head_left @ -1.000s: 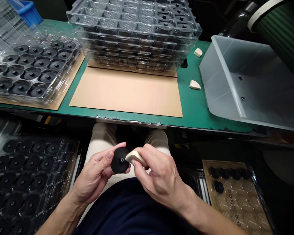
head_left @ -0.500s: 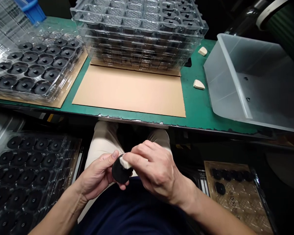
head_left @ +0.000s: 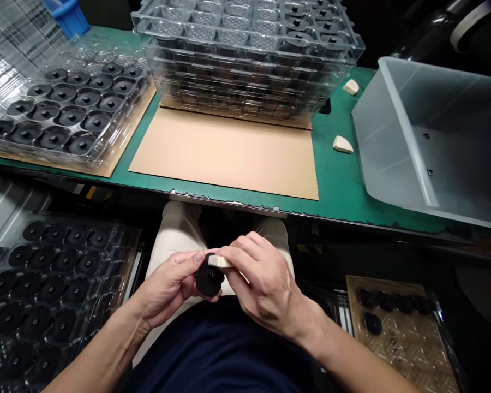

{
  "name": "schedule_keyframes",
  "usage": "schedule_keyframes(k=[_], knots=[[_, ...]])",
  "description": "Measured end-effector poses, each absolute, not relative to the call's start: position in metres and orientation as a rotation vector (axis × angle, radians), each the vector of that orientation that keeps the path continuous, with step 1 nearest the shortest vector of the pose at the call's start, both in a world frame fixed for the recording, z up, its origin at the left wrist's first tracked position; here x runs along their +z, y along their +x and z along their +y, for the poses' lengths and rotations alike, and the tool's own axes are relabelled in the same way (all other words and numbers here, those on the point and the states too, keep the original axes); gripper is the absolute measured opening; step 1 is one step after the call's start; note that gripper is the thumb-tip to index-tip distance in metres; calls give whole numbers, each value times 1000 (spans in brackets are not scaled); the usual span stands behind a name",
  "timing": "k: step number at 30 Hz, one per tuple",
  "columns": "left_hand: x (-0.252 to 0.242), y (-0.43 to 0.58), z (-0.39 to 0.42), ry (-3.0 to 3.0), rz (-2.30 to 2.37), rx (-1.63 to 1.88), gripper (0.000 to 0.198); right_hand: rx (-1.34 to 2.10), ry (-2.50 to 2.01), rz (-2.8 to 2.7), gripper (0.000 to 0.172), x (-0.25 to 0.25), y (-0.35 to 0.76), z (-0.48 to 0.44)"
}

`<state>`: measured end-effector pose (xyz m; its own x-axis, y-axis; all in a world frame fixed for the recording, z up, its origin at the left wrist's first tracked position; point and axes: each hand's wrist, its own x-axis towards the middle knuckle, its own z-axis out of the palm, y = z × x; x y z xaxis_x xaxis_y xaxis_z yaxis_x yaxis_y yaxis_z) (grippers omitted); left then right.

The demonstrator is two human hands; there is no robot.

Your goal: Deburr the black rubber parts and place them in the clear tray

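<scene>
Over my lap, my left hand (head_left: 174,284) grips a round black disc (head_left: 208,279) by its edge, thumb on the near face and fingers behind. A small hub shows at the disc's centre. My right hand (head_left: 262,278) pinches a cream-coloured block (head_left: 220,262) between thumb and fingers. The block lies against or just over the upper part of the disc; whether they touch is not clear. Two similar cream pieces, one nearer (head_left: 342,144) and one farther (head_left: 351,87), rest on the green table (head_left: 335,188).
A cardboard sheet (head_left: 229,155) lies before a tall stack of clear trays (head_left: 249,71). Left is a tray of black discs (head_left: 71,115); right, a translucent bin (head_left: 401,131). Lower trays with discs stand at left (head_left: 120,240) and right (head_left: 409,349). A blue basket (head_left: 71,19) is at the back left.
The block has tilted nearer level and moved up on the disc, showing the hub. Both hands have shifted slightly right in view, and the whole scene has shifted right too.
</scene>
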<state>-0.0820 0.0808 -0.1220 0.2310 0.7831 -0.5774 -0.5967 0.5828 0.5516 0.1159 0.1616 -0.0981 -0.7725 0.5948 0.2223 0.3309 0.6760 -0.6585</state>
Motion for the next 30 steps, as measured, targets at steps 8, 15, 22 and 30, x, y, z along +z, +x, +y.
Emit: schedule_keyframes(k=[8,15,22,30], knots=[[-130,-73,78,31,770,1034,31,774,-522,-2477,19,-99,117,173],[-125,-77,78,125,948,1396,44,1456,-1165,-2131,26,-103,103,151],[-125,-82,71,135,960,1108,38,922,-826,-2379,14,-106,111,158],[-132,-71,62,81,773,981,39,754,-298,-2575,21,-99,116,168]])
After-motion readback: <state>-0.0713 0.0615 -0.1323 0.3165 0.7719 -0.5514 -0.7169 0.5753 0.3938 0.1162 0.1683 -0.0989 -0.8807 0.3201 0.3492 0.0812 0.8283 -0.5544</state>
